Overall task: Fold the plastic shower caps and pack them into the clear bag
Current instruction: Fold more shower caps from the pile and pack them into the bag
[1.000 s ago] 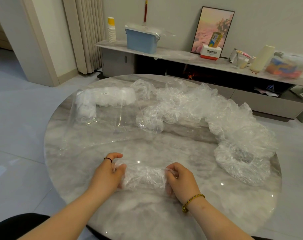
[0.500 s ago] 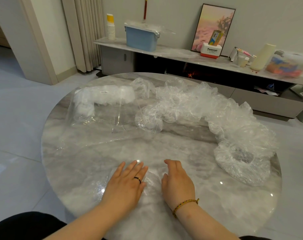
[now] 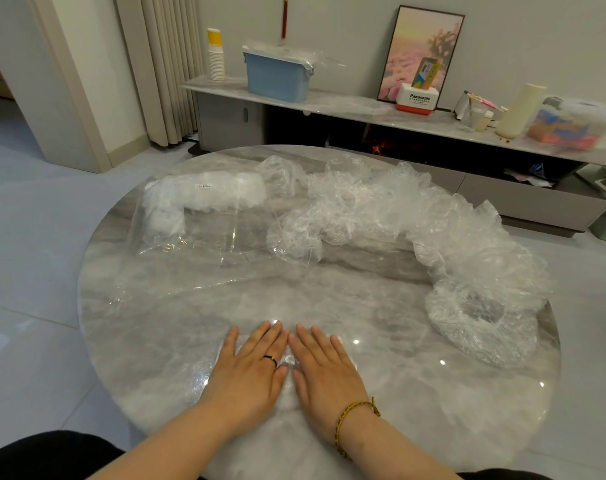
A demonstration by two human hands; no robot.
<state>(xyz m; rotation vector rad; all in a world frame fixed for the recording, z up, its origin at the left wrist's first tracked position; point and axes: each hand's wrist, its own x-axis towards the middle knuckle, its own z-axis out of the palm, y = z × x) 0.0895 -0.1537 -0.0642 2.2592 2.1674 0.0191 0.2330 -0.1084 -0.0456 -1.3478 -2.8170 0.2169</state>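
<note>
A folded clear shower cap (image 3: 209, 374) lies flat at the near edge of the round marble table (image 3: 381, 393), mostly hidden under my hands. My left hand (image 3: 251, 370) and my right hand (image 3: 324, 370) press on it side by side, fingers straight and flat. A long heap of crumpled shower caps (image 3: 415, 223) curves from the table's middle to the right, ending in one open cap (image 3: 481, 320). The clear bag (image 3: 190, 237) lies at the far left with white folded caps (image 3: 208, 195) inside its far end.
Behind the table runs a low grey cabinet (image 3: 502, 199) with a shelf carrying a blue box (image 3: 277, 77), a stack of paper cups (image 3: 215, 55), a framed picture (image 3: 421, 53) and other items. Pale tiled floor (image 3: 28, 237) surrounds the table.
A second ago both hands gripped the ends of a rolled cap. They have since laid it down, flattened out on it, and moved closer together.
</note>
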